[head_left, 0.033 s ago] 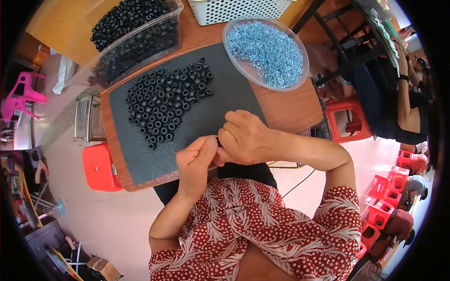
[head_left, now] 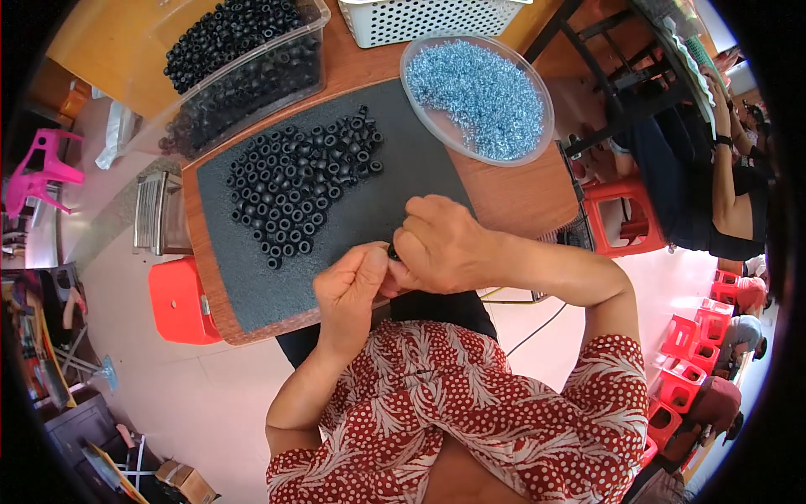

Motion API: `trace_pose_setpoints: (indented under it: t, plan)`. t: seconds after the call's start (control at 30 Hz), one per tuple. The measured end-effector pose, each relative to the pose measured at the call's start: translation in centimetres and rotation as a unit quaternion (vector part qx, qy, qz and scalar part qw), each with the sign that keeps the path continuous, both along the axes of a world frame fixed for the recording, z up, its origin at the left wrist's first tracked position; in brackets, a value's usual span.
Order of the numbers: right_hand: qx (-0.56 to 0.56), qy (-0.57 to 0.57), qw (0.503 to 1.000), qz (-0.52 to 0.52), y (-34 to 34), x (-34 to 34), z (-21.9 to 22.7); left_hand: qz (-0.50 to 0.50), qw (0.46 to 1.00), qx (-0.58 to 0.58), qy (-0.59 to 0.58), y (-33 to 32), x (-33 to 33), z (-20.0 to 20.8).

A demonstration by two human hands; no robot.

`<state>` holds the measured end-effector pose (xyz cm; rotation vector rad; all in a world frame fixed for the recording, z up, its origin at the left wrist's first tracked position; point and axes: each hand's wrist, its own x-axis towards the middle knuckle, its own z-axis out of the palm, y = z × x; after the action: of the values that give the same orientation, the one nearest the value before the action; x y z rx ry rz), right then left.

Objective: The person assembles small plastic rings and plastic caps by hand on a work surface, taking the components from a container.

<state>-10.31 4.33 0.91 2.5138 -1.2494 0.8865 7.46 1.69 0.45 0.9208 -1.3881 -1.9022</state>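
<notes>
My left hand (head_left: pixel 347 284) and my right hand (head_left: pixel 442 246) meet just over the near edge of a dark grey mat (head_left: pixel 277 300). Between their fingertips shows a small black piece (head_left: pixel 392 251), which looks like one of the black ring-shaped beads; the fingers hide most of it. Both hands are closed, the left in a pinch with its thumb on top, the right with its fingers curled. Beyond them, a single-layer spread of black ring-shaped beads (head_left: pixel 294 181) covers the left and middle of the mat.
At the far left stands a clear plastic box (head_left: pixel 323 50) of black beads. A round clear tray (head_left: pixel 437 126) of tiny light-blue beads overlaps the mat's far right corner. Behind it sits a white perforated basket (head_left: pixel 369 29). Red stools (head_left: pixel 180 301) flank the wooden table (head_left: pixel 537 195); other people sit at right.
My hands keep nearly the same place and grip. Slightly more of the black piece shows between the fingertips.
</notes>
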Motion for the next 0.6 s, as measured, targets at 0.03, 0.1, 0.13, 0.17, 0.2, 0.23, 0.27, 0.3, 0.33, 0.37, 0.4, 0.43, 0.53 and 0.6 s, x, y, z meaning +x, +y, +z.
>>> trace_pose_setpoints:
  t: [0.03, 0.1, 0.13, 0.17, 0.2, 0.23, 0.27, 0.3, 0.33, 0.37, 0.4, 0.43, 0.53, 0.6]
  plan:
    - [-0.004, 0.001, 1.000, 0.000, -0.5, -0.5, 0.5, 0.018, 0.999, -0.035, 0.005, -0.4, 0.2, 0.2]
    - [-0.112, 0.001, 0.993, -0.025, -2.7, -2.4, 1.6, 0.069, 0.994, -0.080, -0.014, -1.6, 0.6, 0.5]
    - [-0.104, -0.001, 0.991, -0.089, -3.8, -3.2, 2.5, 0.124, 0.984, -0.124, -0.038, -2.3, 1.1, 0.8]
    - [-0.086, 0.027, 0.981, -0.174, -5.2, -4.1, 3.3, 0.142, 0.979, -0.140, -0.040, -2.9, 1.8, 0.9]
    - [-0.131, 0.019, 0.975, -0.181, -7.1, -5.9, 4.0, 0.155, 0.975, -0.150, -0.043, -3.5, 2.3, 1.0]
    - [-0.175, 0.011, 0.966, -0.188, -9.3, -8.0, 4.8, 0.159, 0.975, -0.149, -0.045, -4.0, 2.8, 1.0]
    - [-0.177, 0.015, 0.963, -0.201, -11.2, -9.3, 5.9, 0.165, 0.974, -0.147, -0.050, -4.5, 3.4, 1.0]
    - [-0.126, -0.001, 0.961, -0.246, -12.8, -10.1, 7.0, 0.167, 0.974, -0.148, -0.050, -5.0, 3.7, 1.0]
    - [0.029, -0.033, 0.932, -0.360, -15.2, -12.7, 7.3, 0.169, 0.972, -0.153, -0.059, -5.4, 3.4, 1.0]
    - [-0.014, 0.017, 0.938, -0.345, -16.6, -15.6, 7.7, 0.171, 0.970, -0.157, -0.069, -5.7, 3.0, 1.1]
    - [-0.011, 0.014, 0.941, -0.339, -17.6, -15.8, 8.1, 0.176, 0.969, -0.156, -0.074, -5.9, 3.2, 1.1]
    - [-0.033, 0.011, 0.926, -0.377, -18.3, -15.7, 9.1, 0.182, 0.959, -0.193, -0.097, -6.2, 3.3, 1.1]
    - [-0.089, -0.001, 0.915, -0.393, -18.2, -14.6, 9.7, 0.193, 0.917, -0.320, -0.139, -8.0, 2.8, 0.9]
    - [-0.127, -0.039, 0.949, -0.287, -16.2, -13.2, 8.9, 0.129, 0.815, -0.509, -0.245, -9.0, 2.0, 1.9]
